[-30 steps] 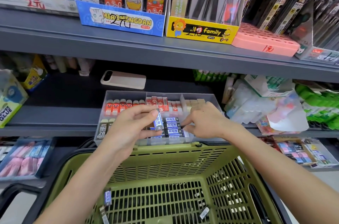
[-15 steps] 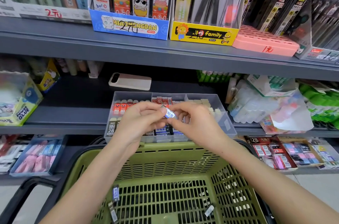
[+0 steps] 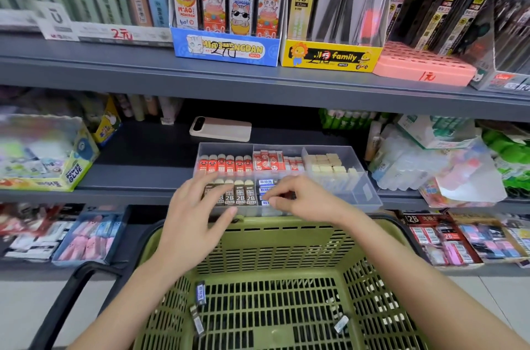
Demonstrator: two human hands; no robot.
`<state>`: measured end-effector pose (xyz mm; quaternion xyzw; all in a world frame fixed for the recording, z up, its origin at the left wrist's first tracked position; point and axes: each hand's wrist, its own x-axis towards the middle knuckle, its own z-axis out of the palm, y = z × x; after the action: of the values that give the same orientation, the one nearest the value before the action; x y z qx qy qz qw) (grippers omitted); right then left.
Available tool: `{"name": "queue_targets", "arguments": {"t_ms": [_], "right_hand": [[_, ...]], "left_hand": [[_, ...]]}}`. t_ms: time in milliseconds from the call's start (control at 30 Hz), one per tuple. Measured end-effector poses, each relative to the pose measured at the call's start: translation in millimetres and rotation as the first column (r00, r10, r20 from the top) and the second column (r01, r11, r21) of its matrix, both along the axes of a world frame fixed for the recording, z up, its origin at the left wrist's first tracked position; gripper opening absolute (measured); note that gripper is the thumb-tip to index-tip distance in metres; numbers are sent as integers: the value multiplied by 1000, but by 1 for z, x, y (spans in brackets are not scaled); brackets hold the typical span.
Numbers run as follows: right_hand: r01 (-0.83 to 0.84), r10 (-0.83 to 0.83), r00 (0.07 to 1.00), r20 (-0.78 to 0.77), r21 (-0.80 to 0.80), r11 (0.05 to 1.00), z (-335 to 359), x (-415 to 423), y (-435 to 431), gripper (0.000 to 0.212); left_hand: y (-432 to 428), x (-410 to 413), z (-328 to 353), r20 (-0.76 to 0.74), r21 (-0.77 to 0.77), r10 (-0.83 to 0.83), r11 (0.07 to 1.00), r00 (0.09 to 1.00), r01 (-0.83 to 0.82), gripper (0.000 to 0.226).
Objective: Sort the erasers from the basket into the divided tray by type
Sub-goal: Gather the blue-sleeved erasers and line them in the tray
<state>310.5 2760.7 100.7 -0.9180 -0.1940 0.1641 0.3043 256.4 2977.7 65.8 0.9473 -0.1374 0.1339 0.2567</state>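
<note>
A clear divided tray (image 3: pixel 360 187) sits on the middle shelf. It holds red-sleeved erasers (image 3: pixel 223 164), red-and-white erasers (image 3: pixel 269 162), cream erasers (image 3: pixel 327 164), brown 2B erasers (image 3: pixel 241 195) and blue-and-white erasers (image 3: pixel 265 183), each kind in its own compartment. My right hand (image 3: pixel 304 200) reaches into the front middle compartment, and its curled fingertips pinch a blue-and-white eraser (image 3: pixel 265 202) at the stack. My left hand (image 3: pixel 195 218) hovers with spread fingers over the tray's front left and holds nothing. Below, the green basket (image 3: pixel 286 235) holds loose erasers (image 3: pixel 200 293), (image 3: pixel 341 324).
A phone (image 3: pixel 220 129) lies on the shelf behind the tray. A glue box (image 3: pixel 43 154) stands to the left and plastic-wrapped packs (image 3: pixel 430 166) to the right. The upper shelf edge (image 3: pixel 258 86) overhangs the tray. The basket's black handle (image 3: pixel 66 306) sticks out at lower left.
Both hands pinched a blue-and-white eraser above the tray. My left hand has let go and spread its fingers. My right hand has lowered the eraser into the front middle compartment.
</note>
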Motion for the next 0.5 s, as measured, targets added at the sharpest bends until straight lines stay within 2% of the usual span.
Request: {"name": "queue_targets", "arguments": {"t_ms": [33, 100, 167, 200, 233, 300, 367, 433, 500], "right_hand": [[7, -6, 999, 54, -17, 1000, -2, -3, 0, 25], [76, -68, 952, 297, -13, 997, -9, -17, 1, 24], [131, -206, 809, 550, 173, 976, -20, -42, 3, 20], [120, -254, 761, 597, 256, 959, -29, -57, 6, 19], [94, -257, 757, 600, 290, 952, -41, -73, 11, 21], [7, -114, 876, 468, 224, 975, -77, -100, 26, 25], [-79, 65, 971, 230, 53, 995, -119, -114, 45, 33], [-116, 120, 991, 61, -61, 991, -162, -118, 68, 46], [-97, 97, 995, -7, -129, 987, -193, -116, 93, 62]], "left_hand": [[2, -2, -1, 0, 6, -4, 1000, 1000, 4, 51], [6, -7, -4, 10, 24, 2, 1000, 1000, -2, 51], [15, -17, -6, 16, 43, 40, 998, 999, -40, 51], [20, -23, -7, 17, 59, 63, 996, 998, -64, 51], [26, -30, -9, 15, 77, 84, 993, 996, -85, 51], [39, -44, -13, 17, 109, 116, 987, 993, -117, 49], [51, -57, -16, 25, 130, 136, 982, 990, -138, 49], [61, -69, -20, -1, 132, 148, 980, 989, -147, 50], [67, -78, -24, -46, 124, 156, 981, 987, -149, 52]]}}
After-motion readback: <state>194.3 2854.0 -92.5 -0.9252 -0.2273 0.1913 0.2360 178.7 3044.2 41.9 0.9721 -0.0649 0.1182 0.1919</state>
